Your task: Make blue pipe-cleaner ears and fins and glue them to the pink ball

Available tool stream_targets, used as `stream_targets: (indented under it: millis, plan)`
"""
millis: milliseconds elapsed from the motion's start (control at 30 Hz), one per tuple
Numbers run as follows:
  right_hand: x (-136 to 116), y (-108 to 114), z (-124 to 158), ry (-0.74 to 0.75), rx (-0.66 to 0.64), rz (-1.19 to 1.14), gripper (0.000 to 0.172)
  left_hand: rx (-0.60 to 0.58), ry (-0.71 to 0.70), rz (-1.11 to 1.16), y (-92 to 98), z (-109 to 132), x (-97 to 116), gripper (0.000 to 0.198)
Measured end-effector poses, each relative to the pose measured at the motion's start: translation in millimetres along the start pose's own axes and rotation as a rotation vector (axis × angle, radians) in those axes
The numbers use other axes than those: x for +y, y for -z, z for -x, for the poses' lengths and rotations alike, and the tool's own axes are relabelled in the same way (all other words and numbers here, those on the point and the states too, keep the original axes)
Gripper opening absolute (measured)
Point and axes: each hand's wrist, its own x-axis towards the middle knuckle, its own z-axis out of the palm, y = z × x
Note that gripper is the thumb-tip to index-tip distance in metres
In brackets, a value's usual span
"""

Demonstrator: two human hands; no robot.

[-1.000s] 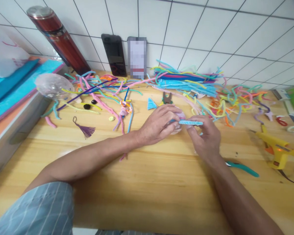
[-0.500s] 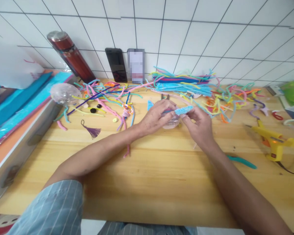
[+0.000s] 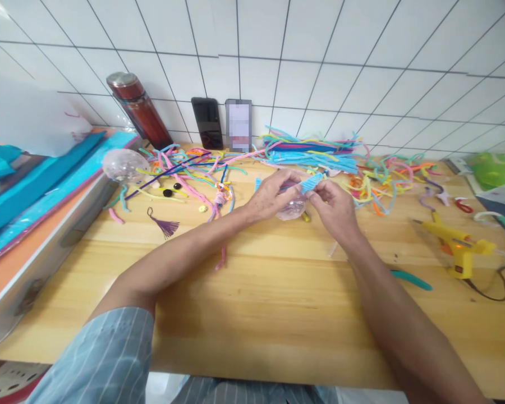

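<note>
I am working at a wooden table (image 3: 252, 325). From my work spot, a pipe-cleaner bundle (image 3: 311, 161) is lying toward one o'clock, a yellow glue gun (image 3: 461, 250) between three and four. My left hand (image 3: 272, 196) is curling its fingers round a clear ball (image 3: 292, 211) at centre; my right hand (image 3: 335, 207) is pinching a ribbed blue piece (image 3: 311, 182) toward the ball's one o'clock.

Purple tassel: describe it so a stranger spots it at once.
On the wooden table, go from the red flask down toward the left forearm. Below the two black pieces in the picture lies the tassel, set apart from the fuzzy strands by its thin loop and fanned fringe.
</note>
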Motion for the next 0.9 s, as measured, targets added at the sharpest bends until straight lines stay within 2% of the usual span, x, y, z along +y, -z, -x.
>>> stream_targets:
  millis: [433, 667, 900]
  plan:
    - [6, -1, -2, 0.034, -0.021, 0.050, 0.013, 0.025, -0.089, -0.046, -0.1, 1, -12, 0.031]
    - [8, 1, -2, 0.082, -0.009, 0.077, 0.022, 0.007, -0.068, -0.051, -1.6, 0, -12, 0.033]
    - [5, 0, -1, 0.096, 0.000, 0.056, 0.017, 0.012, -0.044, -0.045, -1.6, 2, -8, 0.037]
